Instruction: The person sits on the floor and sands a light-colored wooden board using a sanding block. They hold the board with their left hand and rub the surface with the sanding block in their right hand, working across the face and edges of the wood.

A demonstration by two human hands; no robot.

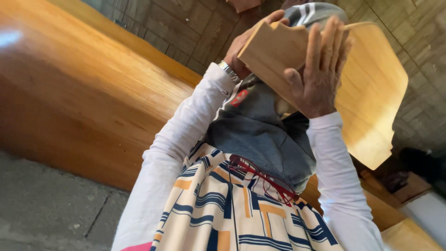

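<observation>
Both of the person's hands press against a flat, pale wooden cut-out board with a notched upper edge [278,53], held up near the top of the frame, above the lap. The right hand [318,76] lies open on the board's near face, fingers [327,44] long and slightly spread, thumb angled out to the left, palm flat on the wood. The left hand [244,46] grips the board's far left edge; its fingertips curl over the top corner, though how tightly they clamp is hard to tell, most of the hand being hidden behind the board. A silver metal wristwatch [230,71] shows at the left wrist, above a white long sleeve [176,144]. Behind the board stands a larger light plywood panel with a rounded top and stepped lower edge [376,97]. Grey fabric [260,135] hangs below the hands, and red-framed glasses [262,179] rest on a cream cloth printed with navy and orange bars [223,218]. A long varnished wooden bench top [79,93] runs to the left.
</observation>
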